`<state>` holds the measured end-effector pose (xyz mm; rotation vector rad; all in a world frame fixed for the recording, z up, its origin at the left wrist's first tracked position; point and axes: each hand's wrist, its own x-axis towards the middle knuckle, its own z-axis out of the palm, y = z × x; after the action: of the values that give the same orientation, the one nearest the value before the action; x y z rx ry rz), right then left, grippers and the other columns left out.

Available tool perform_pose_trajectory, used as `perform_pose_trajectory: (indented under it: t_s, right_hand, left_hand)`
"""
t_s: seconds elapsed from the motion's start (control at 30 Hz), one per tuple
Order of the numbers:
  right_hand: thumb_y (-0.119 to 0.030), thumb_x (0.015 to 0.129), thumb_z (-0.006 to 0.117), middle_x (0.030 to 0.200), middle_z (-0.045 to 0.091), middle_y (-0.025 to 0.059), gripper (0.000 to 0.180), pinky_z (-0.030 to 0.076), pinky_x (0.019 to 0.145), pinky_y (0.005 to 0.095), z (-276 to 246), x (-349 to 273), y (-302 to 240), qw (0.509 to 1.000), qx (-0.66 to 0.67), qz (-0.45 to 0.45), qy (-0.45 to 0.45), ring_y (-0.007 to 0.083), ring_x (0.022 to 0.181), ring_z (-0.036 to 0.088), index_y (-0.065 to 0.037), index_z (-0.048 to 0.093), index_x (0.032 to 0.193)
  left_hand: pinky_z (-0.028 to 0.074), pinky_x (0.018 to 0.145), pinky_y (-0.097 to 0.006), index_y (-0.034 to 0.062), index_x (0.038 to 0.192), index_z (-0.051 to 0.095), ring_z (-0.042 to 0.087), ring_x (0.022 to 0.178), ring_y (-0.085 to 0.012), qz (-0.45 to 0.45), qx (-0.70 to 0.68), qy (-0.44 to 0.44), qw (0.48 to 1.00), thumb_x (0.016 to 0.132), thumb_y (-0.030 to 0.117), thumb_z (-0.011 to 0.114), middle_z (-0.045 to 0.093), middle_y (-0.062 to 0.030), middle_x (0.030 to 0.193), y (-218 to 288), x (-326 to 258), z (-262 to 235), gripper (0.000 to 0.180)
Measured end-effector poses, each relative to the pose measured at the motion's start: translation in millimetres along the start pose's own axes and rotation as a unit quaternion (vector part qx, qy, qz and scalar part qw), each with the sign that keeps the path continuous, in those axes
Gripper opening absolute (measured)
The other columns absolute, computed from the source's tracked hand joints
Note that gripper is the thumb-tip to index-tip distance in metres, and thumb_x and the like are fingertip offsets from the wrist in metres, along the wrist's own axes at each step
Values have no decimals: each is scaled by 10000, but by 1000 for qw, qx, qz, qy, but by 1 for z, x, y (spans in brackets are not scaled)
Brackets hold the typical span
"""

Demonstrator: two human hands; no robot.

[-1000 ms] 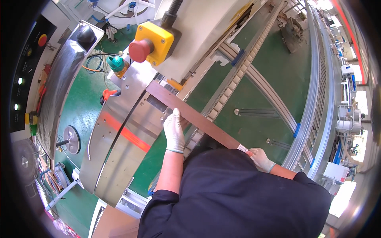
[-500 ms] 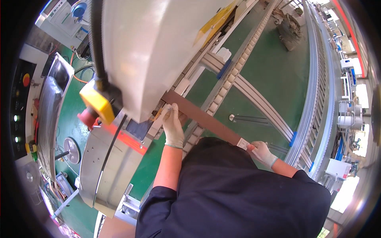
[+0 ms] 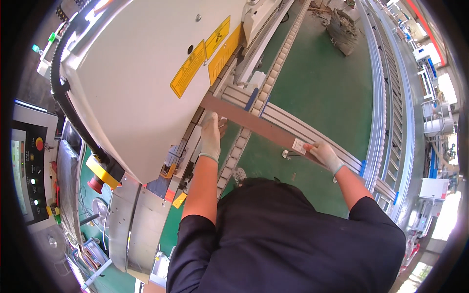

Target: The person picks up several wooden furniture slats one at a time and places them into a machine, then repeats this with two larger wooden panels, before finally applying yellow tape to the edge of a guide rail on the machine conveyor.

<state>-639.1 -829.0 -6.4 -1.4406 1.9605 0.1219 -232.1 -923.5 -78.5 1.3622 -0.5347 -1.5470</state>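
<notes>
A large pale-grey machine housing [image 3: 146,83] with yellow warning labels fills the upper left of the frame; a roller conveyor track [image 3: 254,107] runs diagonally beside it over green floor. A long brown strip [image 3: 254,124] lies across centre frame, its upper-left end at the machine's infeed edge, not judged fully inside. The gloved left hand [image 3: 211,136] rests flat on the strip near that end, fingers extended. The gloved right hand [image 3: 322,152] pinches the lower-right end, beside a small white label [image 3: 299,145]. Feeding appears begun; most length remains outside.
</notes>
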Motion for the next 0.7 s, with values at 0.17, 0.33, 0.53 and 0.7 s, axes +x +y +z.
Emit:
perform_pose_trajectory:
  t_s: [0.17, 0.33, 0.53, 0.7]
  right_hand:
    - [-400, 924, 711, 1162, 700, 196, 412, 493, 991, 500, 0, 41, -39, 966, -54, -108, 229, 375, 1110, 643, -44, 739, 1130]
    - [-255, 836, 808, 1408, 587, 143, 462, 385, 1132, 562, 64, 32, -149, 848, -76, -406, 331, 404, 1344, 496, -105, 676, 1253]
    - [-404, 924, 693, 1154, 724, 59, 381, 382, 1155, 509, 196, -57, -250, 729, -187, -658, -20, 287, 1197, 627, -144, 716, 1201]
    - [-387, 948, 653, 957, 747, 138, 314, 558, 812, 489, 239, -124, -301, 758, -216, -600, -135, 354, 938, 717, -94, 763, 970]
  left_hand:
    - [514, 938, -434, -12, 1187, 679, 687, 1052, -336, 64, 337, -47, 938, 1039, 411, 548, 724, -234, 1075, -54, -40, -60, 466]
    - [526, 940, -519, 55, 1144, 706, 678, 1061, -455, 90, 496, 93, 859, 1026, 421, 530, 717, -268, 1099, -72, -156, -153, 423]
    - [526, 960, -492, 61, 1184, 700, 686, 1067, -410, -13, 507, 307, 805, 1019, 426, 536, 728, -233, 1109, -110, -324, -275, 433]
    - [280, 1230, -526, 72, 1279, 699, 553, 1351, -340, -27, 560, 560, 610, 983, 404, 615, 684, -167, 1323, -159, -467, -312, 452]
